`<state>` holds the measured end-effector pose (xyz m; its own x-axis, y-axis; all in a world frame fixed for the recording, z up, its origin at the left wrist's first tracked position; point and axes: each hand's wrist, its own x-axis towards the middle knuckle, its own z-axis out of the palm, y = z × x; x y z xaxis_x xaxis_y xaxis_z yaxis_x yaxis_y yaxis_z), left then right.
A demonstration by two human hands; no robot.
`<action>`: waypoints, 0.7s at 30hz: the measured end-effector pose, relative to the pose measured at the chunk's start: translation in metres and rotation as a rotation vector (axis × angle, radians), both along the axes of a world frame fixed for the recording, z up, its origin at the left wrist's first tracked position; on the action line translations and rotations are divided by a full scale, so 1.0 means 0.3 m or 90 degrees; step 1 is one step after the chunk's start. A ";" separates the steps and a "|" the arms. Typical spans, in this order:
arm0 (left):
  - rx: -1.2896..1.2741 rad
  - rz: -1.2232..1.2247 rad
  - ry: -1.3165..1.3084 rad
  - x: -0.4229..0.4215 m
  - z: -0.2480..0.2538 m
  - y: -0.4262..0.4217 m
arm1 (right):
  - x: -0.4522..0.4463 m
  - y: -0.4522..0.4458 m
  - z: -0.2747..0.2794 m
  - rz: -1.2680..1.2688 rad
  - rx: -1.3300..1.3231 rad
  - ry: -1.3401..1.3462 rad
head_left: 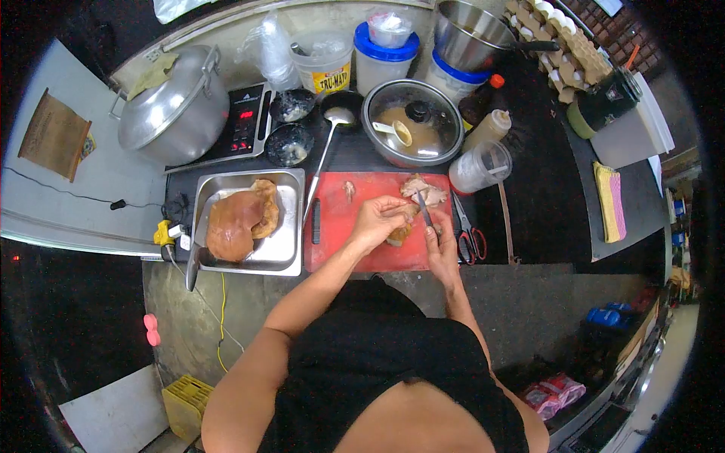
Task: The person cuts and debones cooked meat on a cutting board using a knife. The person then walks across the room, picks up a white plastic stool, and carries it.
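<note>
On the red cutting board (332,238), my right hand (442,243) grips a small knife (424,211), its blade pointing away from me. The fingers of my left hand (381,221) are pinched on a piece of cooked meat (400,235) beside the blade, partly hidden by the hand. Just beyond the knife tip lies a heap of cut meat (424,189). A small scrap of meat (348,189) sits at the board's far left. To the left, a steel tray (291,257) holds a large browned piece of meat (232,225).
Red-handled scissors (472,240) lie right of the board. A ladle (323,158) rests between tray and board. Behind stand a lidded bowl (411,151), a clear container (480,167), an induction cooker (245,124) and a large pot (177,106). A dark handle (192,268) overhangs the tray's front corner.
</note>
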<state>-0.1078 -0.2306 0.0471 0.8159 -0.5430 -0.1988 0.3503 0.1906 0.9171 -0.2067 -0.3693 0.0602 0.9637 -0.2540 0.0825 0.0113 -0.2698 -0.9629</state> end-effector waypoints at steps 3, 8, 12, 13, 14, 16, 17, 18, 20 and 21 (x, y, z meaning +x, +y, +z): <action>-0.030 0.001 0.027 0.000 0.004 0.000 | -0.003 0.001 0.009 0.003 -0.001 0.018; -0.027 0.027 0.029 -0.005 0.017 -0.008 | -0.006 0.044 0.050 0.032 0.049 0.022; -0.057 0.023 0.047 -0.008 0.025 -0.005 | 0.000 0.035 0.026 0.041 0.002 0.001; -0.050 0.018 0.044 -0.007 0.026 -0.005 | 0.000 0.026 0.021 0.041 -0.018 0.006; -0.043 0.014 0.040 -0.005 0.026 -0.004 | 0.003 0.014 0.010 0.022 -0.004 -0.001; -0.034 0.011 0.033 -0.002 0.023 -0.003 | 0.011 0.001 -0.002 -0.016 0.023 -0.016; -0.032 0.013 0.029 -0.001 0.017 -0.005 | 0.007 -0.001 -0.003 -0.038 0.039 -0.009; -0.031 0.014 0.025 0.001 0.017 -0.007 | 0.006 0.003 0.013 -0.025 0.030 -0.007; -0.035 0.014 0.039 0.002 0.015 -0.008 | 0.001 0.017 0.046 -0.001 0.011 -0.004; -0.037 0.014 0.046 0.002 0.017 -0.008 | -0.003 0.025 0.060 0.004 0.013 0.013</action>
